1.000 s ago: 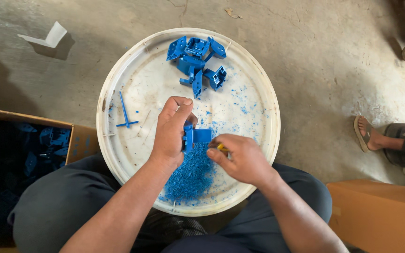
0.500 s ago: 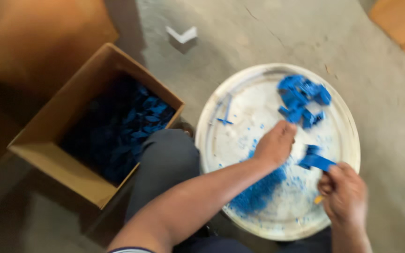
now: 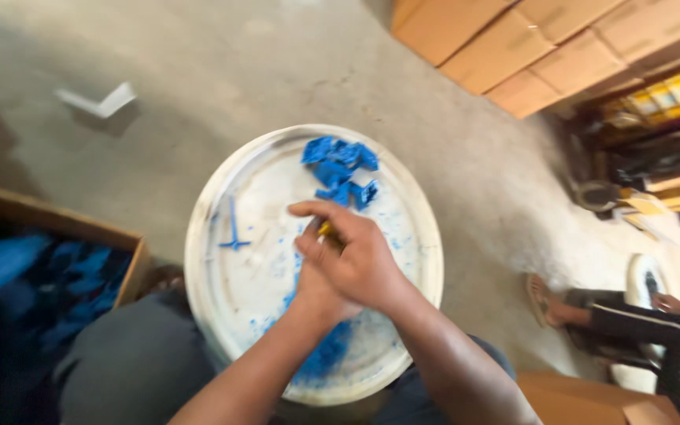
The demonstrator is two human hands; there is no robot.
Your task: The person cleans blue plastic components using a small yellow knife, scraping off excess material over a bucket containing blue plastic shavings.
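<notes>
Your right hand lies over your left hand, so most of the left one is hidden and you cannot tell what it grips or how its fingers stand. A small yellow tool pokes out between the two; your right hand's fingers curl around it, though its working end is covered. Any blue piece between your palms is out of sight. The whole picture is smeared by motion, so fine shapes are hard to read.

Both hands sit over the round white tray resting on your lap. At its far side lies a heap of blue plastic parts. A thin blue stick with a cross bar lies alone near the tray's left rim. Blue shavings gather at the near edge, partly under your forearms.

To your left an open cardboard box, cut off by the frame, holds more blue parts, blurred. A white scrap lies on the concrete floor. Stacked brown cartons stand at the upper right. Another person's sandalled foot and dark sleeve show at the right edge.
</notes>
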